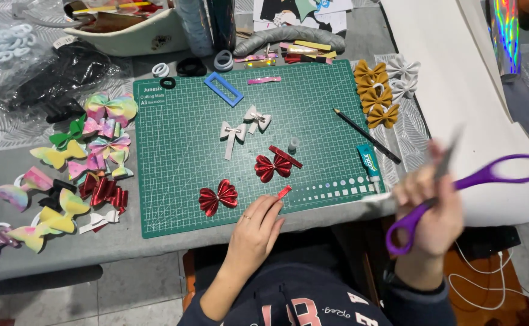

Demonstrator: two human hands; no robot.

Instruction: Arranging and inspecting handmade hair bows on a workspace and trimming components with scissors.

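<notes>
A grey table (11, 175) carries a green cutting mat (180, 151), and a broad white sheet (457, 90) lies along its right side. Left of the mat sits a crowd of pastel and red bows (95, 151); a black plastic bag (59, 75) lies above them. Mustard and white bows (376, 96) are stacked at the mat's upper right, with a pencil (367, 136) and a small glue tube (370, 163) just below.

On the mat lie two white bows (243, 127), a blue rectangular frame (223, 89) and two shiny red bows (218, 197), one near the lower edge, the other (273, 166) toward the middle beside a red strip.

The right hand (430, 211), blurred, is closed around purple-handled scissors (457, 187), held off the table's right edge. The left hand (255, 232) rests at the mat's front edge, fingers together, fingertips pinching a small red strip (284, 192) just right of the nearer red bow.
</notes>
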